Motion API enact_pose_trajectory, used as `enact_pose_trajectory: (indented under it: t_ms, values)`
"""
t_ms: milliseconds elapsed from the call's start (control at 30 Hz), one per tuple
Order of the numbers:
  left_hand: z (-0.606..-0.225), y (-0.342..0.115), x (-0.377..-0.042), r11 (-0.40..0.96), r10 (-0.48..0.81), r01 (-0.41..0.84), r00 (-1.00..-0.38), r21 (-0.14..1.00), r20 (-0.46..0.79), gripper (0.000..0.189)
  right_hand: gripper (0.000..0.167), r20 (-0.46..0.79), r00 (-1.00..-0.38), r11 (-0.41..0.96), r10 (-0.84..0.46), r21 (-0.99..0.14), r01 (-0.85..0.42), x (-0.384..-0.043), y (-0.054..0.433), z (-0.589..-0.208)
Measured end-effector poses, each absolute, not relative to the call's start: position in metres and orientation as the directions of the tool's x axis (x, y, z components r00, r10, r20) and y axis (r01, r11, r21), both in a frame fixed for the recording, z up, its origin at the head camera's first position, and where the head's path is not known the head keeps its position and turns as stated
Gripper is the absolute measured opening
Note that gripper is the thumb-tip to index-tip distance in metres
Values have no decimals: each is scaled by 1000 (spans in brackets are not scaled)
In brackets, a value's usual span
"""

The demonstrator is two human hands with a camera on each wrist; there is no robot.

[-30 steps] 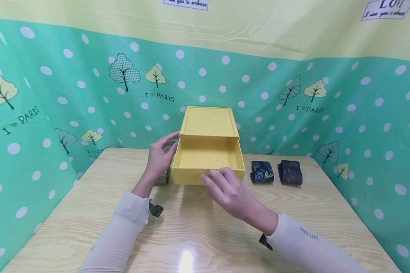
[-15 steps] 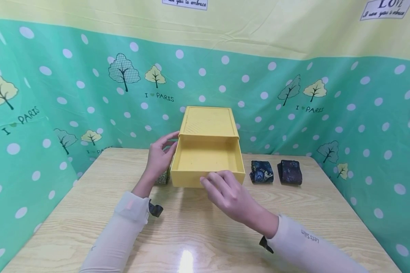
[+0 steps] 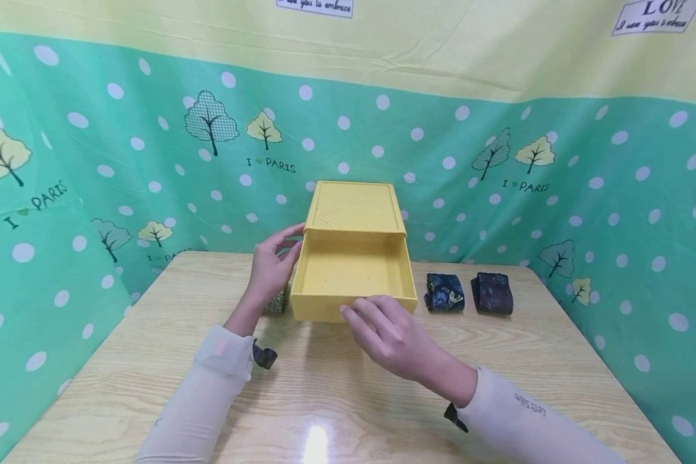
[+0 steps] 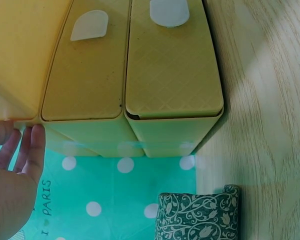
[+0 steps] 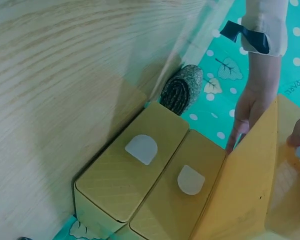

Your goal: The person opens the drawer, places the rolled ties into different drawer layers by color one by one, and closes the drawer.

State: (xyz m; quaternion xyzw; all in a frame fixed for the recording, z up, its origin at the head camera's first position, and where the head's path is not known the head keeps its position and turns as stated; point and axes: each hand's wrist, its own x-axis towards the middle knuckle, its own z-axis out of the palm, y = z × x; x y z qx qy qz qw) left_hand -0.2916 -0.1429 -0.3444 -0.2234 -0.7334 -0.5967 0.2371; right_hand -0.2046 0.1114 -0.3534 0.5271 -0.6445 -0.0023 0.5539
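A yellow plastic drawer unit [image 3: 356,205] stands on the table, its top drawer [image 3: 354,308] pulled well out with nothing visible inside. My right hand [image 3: 391,338] holds the front of that drawer with curled fingers; in the right wrist view its thumb presses near the pull. At the unit's upper left side, my left hand [image 3: 271,267] rests with fairly straight fingers touching the edge. Beneath, two lower drawers [image 4: 82,80] with white rounded pulls are closed. A green-and-white patterned roll of cloth, like a rolled necktie [image 4: 199,217], lies left of the unit, mostly hidden in the head view.
Right of the unit lie a dark blue patterned roll [image 3: 444,292] and a dark purple roll [image 3: 492,293], both necktie-like. The wood-grain table [image 3: 348,399] spreads in front. A green polka-dot curtain [image 3: 168,129] hangs behind and along both sides.
The top drawer has slid a little farther out toward me, my right hand moving with it. My left hand stays in place at the unit's side.
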Motion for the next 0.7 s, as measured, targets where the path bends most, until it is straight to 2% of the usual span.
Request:
enact_pose_trajectory:
  t_ms: [200,300,400,700]
  values:
    - [-346,-143,-293,191,43,602,-794,775,606,37,22,740,224,453,-634,590,-668,-206,115,-346]
    - [-346,-143,-294,188,42,596,-799,781,600,37,21,771,227,472,-595,564,-678,-206,121,-340]
    - [-346,-143,-293,189,39,591,-803,784,595,37,23,803,216,485,-556,524,-700,-207,130,-335]
    - [-347,-143,-294,188,34,579,-811,794,583,37,36,881,119,557,-457,388,-735,-214,164,-331]
